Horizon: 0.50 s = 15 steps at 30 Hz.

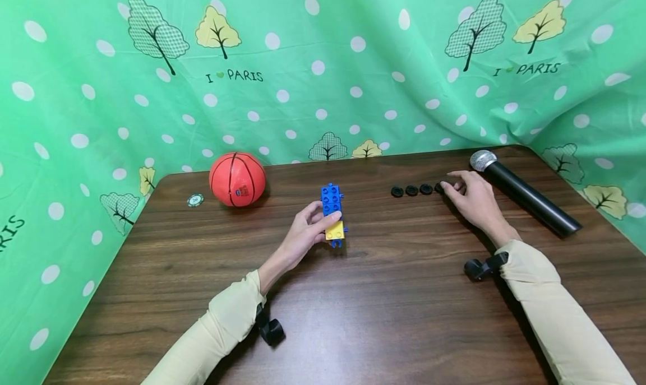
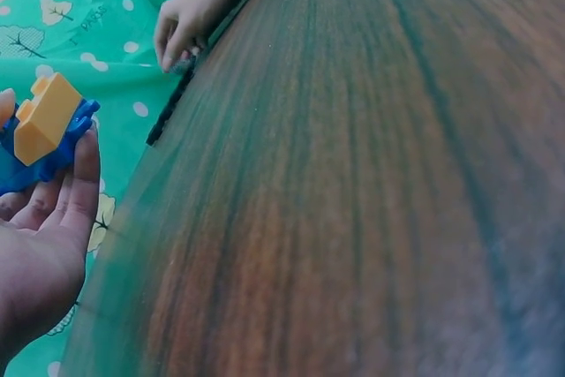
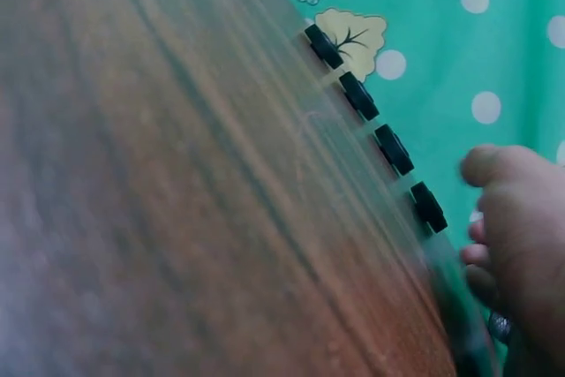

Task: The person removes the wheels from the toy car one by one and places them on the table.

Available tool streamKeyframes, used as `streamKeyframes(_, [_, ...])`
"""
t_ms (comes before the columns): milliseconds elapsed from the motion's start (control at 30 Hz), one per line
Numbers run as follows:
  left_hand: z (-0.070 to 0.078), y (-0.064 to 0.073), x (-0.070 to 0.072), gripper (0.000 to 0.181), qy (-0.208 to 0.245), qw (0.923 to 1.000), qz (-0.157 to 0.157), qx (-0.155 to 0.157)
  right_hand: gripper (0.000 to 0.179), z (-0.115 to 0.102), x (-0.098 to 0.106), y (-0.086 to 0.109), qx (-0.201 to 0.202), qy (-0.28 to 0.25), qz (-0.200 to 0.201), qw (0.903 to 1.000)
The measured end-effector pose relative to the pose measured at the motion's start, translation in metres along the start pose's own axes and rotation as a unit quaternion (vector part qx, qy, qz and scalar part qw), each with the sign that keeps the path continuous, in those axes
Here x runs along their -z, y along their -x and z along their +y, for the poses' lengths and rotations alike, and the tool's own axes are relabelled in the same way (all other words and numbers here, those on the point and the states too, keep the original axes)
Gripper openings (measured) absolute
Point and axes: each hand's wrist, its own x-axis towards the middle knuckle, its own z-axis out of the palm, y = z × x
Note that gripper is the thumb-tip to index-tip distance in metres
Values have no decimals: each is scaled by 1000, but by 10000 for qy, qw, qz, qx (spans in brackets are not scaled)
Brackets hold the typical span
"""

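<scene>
My left hand (image 1: 308,228) grips a block of joined toy bricks (image 1: 331,199), blue at the far end and yellow at the near end, with small blue pegs on its sides. The thumb lies over the top of the bricks, and in the left wrist view the fingers support the yellow brick (image 2: 48,116) and blue parts from below. Several small black wheels (image 1: 411,190) lie in a row on the table. Beside the rightmost wheel (image 3: 429,208) is my right hand (image 1: 474,200), its fingers loosely bent; the right wrist view shows a gap between thumb and wheel.
A black microphone (image 1: 535,197) with a silver head lies right of the right hand. At the back left stand a red ball (image 1: 237,179) and a poker chip (image 1: 195,200). A green dotted curtain (image 1: 282,116) hangs behind the brown wooden table (image 1: 383,318).
</scene>
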Motion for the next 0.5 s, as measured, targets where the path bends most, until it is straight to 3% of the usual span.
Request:
streamKeyframes(133, [2,1,-1,49,46,10000,1,23,24,-4,0,2,264,-253,711,9968])
streamKeyframes(233, [3,2,-2,48,50,10000,23,46,18,-14,-1,3,657,-469,972,9920])
streamKeyframes(500, [3,4,-1,36,-208,9997,-30,-80,16,-60,-13,11,1868,-1041,879,9729])
